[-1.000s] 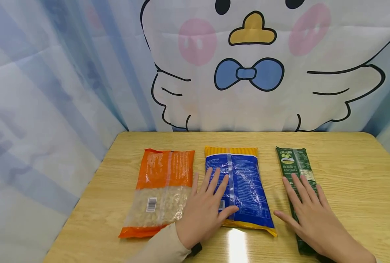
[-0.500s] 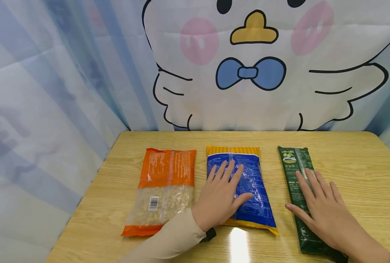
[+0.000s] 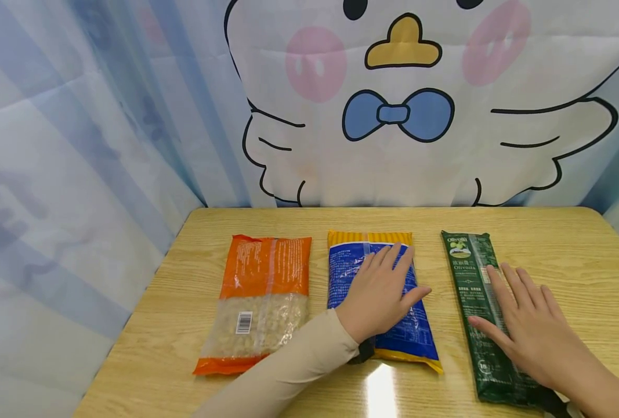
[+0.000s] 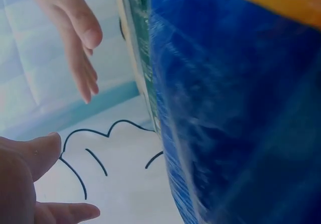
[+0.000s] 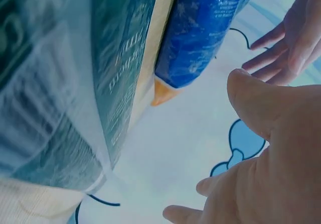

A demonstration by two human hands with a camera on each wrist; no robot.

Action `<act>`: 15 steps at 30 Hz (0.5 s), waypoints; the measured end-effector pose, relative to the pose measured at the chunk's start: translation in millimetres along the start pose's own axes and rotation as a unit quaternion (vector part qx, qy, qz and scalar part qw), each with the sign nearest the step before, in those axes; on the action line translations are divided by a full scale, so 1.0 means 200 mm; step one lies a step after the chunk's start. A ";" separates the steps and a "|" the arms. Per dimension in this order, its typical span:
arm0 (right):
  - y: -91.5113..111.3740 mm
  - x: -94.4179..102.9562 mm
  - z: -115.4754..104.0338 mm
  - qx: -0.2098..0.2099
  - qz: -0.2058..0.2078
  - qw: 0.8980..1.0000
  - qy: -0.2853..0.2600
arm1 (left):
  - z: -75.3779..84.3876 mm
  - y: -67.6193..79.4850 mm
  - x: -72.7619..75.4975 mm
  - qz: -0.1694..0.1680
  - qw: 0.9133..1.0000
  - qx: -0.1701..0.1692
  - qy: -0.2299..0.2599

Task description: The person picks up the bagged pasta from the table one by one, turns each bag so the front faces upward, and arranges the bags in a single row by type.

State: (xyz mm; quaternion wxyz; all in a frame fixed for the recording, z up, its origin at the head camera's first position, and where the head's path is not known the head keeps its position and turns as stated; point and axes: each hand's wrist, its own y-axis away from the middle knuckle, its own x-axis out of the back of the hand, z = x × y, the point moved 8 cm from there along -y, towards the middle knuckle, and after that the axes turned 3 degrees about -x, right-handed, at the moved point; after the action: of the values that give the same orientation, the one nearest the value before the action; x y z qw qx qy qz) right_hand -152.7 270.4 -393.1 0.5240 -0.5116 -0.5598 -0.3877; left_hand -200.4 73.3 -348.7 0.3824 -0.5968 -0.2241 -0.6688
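Three packages lie side by side in the head view. Over the middle one, a blue bag [image 3: 408, 334] with yellow ends, my left hand [image 3: 379, 293] hovers with fingers extended and thumb out to the right. The left wrist view shows a gap between that hand [image 4: 22, 171] and the blue bag [image 4: 235, 98]. My right hand [image 3: 531, 328] is spread above the right side of a long, narrow green package [image 3: 468, 290] printed "Olivoila". In the right wrist view, the right hand [image 5: 251, 158] stands apart from the green package [image 5: 120, 68]. Neither hand holds anything.
On the left lies an orange bag [image 3: 267, 270] with a clear lower part showing pale contents and a barcode. The wooden table [image 3: 147, 348] ends at a curtain [image 3: 393, 168] with a cartoon bird. A black band sits at each wrist.
My left hand has moved right and farther up over the blue bag. My right hand has slid a little to the right, uncovering more of the green package. The packages stay in place.
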 end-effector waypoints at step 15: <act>-0.01 0.02 0.11 0.008 0.012 1.000 -0.014 | 0.08 -0.23 -0.06 -0.027 0.997 0.024 0.071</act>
State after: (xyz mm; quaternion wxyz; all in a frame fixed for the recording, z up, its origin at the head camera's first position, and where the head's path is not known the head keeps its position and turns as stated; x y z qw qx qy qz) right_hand -159.1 291.7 -391.3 0.5250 -0.5197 -0.5638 -0.3693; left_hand -225.9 116.8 -350.6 0.3931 -0.5326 -0.2286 -0.7138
